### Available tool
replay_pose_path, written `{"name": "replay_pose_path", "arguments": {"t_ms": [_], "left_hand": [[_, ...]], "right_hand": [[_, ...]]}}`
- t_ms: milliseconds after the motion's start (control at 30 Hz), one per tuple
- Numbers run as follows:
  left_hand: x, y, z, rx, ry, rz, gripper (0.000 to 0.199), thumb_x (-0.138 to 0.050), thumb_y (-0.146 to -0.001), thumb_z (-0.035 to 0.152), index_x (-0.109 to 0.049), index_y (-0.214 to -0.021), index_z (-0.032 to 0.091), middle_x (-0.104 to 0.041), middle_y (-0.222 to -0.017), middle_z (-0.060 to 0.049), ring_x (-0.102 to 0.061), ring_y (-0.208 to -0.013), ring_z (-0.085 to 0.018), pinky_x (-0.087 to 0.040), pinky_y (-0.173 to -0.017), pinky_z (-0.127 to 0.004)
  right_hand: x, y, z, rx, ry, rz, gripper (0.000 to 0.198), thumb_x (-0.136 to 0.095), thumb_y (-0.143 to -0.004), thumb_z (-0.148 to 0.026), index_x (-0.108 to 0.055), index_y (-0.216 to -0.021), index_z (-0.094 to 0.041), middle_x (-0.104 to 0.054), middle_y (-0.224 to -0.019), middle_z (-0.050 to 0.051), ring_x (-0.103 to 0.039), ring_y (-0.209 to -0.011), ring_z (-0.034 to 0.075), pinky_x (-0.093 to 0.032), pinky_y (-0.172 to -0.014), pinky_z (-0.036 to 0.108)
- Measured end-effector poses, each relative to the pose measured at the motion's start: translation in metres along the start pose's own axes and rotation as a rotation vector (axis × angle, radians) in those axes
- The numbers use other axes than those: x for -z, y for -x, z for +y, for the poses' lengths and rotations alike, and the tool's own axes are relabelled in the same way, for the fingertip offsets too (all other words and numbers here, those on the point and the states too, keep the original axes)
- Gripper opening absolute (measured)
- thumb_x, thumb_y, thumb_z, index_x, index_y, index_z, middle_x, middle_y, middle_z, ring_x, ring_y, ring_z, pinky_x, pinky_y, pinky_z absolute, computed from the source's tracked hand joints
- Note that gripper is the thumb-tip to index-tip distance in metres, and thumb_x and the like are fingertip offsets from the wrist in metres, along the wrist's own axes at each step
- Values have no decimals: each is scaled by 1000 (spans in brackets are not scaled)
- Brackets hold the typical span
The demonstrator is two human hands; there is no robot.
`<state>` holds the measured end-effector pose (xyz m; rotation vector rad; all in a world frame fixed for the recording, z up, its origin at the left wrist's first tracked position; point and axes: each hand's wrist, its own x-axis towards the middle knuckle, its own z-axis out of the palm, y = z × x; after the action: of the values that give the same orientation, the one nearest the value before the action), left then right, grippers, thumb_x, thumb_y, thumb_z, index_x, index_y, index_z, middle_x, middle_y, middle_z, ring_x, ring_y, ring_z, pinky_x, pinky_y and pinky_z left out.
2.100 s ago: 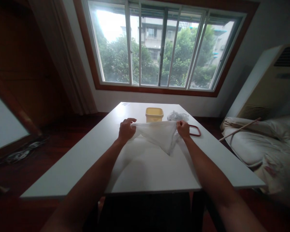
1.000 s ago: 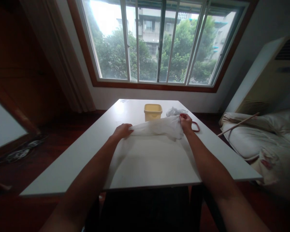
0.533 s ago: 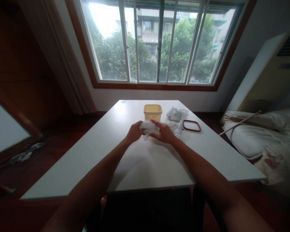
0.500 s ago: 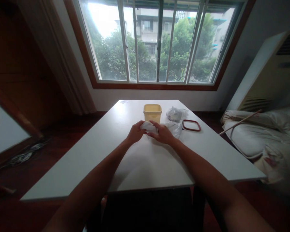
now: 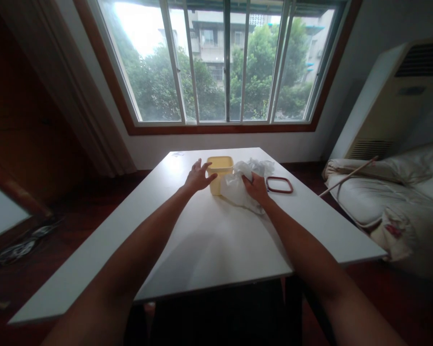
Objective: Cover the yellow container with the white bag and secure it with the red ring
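1. Shifted since the earlier frame: left hand (image 5: 196, 178), off the bag and now at the left side of the yellow square plastic tub (image 5: 215, 186); translucent white plastic bag (image 5: 236, 190), from in front of the tub to its right front, in the right hand (image 5: 256, 187).
2. Plastic bag, handling: judged very light, limp, slippery, apt to cling and crumple; thin film, likely easy to tear. Best hold: the bunched upper part, or the mouth edge pinched between thumb and fingers.
3. Yellow tub, handling: upright, apparently light and fairly stiff, likely to slide if nudged; best hold: rim or opposite walls.
4. Right hand: closed on the bag's gathered film, thumb uppermost, right of the tub.
5. Left hand: wide, fingers and thumb spread, bag-free, at the tub's left rim; contact cannot be told.
6. Also present: crumpled second bag (image 5: 263, 167), right of the tub; red-brown square ring (image 5: 281, 192), farther right.
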<state>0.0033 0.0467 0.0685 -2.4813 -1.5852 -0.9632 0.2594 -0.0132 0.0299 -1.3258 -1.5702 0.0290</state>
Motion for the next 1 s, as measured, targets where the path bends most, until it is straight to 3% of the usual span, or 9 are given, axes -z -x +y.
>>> {"name": "replay_pose_path", "arguments": {"t_ms": [100, 200, 367, 500, 700, 767, 833, 933, 1000], "left_hand": [[-7, -16, 1, 62, 53, -44, 47, -66, -82, 47, -60, -119, 18, -56, -131, -16, -55, -121, -31, -45, -103, -47], [-9, -17, 5, 27, 107, -2, 32, -66, -82, 42, -63, -100, 16, -62, -116, -13, -62, -107, -26, -51, -95, -42], [-1, 13, 21, -76, 66, 129, 23, -68, -82, 37, -62, -93, 17, -47, -144, -16, -41, -137, -33, -41, -110, -51], [5, 50, 38, -265, 19, 192, 17, -62, -88, 36, -61, -89, 19, -37, -154, -12, -27, -147, -32, -34, -116, -52], [5, 88, 57, -469, -17, 120, 18, -57, -91, 37, -63, -91, 21, -36, -156, -8, -26, -148, -29, -28, -120, -53], [6, 91, 57, -475, -10, 126, 27, -58, -90, 44, -62, -104, 22, -33, -158, -9, -24, -149, -30, -27, -120, -53], [7, 91, 53, -440, 13, 151, 52, -62, -85, 55, -54, -125, 22, -25, -161, -12, -20, -150, -32, -28, -119, -52], [6, 87, 41, -346, 38, 160, 101, -67, -71, 72, -27, -148, 21, -14, -163, -17, -17, -150, -35, -26, -119, -52], [3, 86, 31, -322, 35, 141, 121, -68, -63, 78, -12, -153, 20, -13, -162, -21, -16, -150, -37, -25, -120, -52]], "right_hand": [[4, -1, -2, -32, -32, 53, 32, -52, -90, -47, -65, -80, -20, -66, -69, 6, -57, -62, 21, -43, -61, 30], [9, -4, -2, -77, -107, 170, 35, -51, -89, -51, -65, -86, -19, -67, -72, 7, -58, -66, 22, -45, -64, 31], [14, -10, -1, -199, -277, 346, 45, -46, -90, -55, -64, -101, -16, -70, -90, 8, -62, -83, 22, -49, -74, 31], [8, -5, -9, -224, -338, 190, 46, -49, -89, -57, -65, -100, -16, -72, -90, 9, -65, -83, 22, -51, -71, 30], [-5, 9, -18, -112, -312, -93, 41, -59, -85, -53, -69, -100, -16, -74, -94, 9, -68, -83, 23, -52, -71, 31], [-8, 10, -13, -88, -271, -119, 37, -61, -83, -48, -70, -96, -15, -73, -90, 8, -66, -79, 21, -52, -69, 30], [-10, 10, -7, -73, -234, -137, 34, -61, -81, -45, -70, -90, -13, -72, -84, 7, -64, -73, 20, -51, -65, 29], [-14, 10, -2, -55, -210, -178, 32, -61, -80, -44, -68, -82, -13, -69, -77, 6, -61, -69, 18, -49, -62, 27], [-16, 13, -3, -40, -226, -228, 32, -61, -81, -44, -68, -82, -13, -68, -75, 4, -60, -68, 17, -49, -62, 27]]}}
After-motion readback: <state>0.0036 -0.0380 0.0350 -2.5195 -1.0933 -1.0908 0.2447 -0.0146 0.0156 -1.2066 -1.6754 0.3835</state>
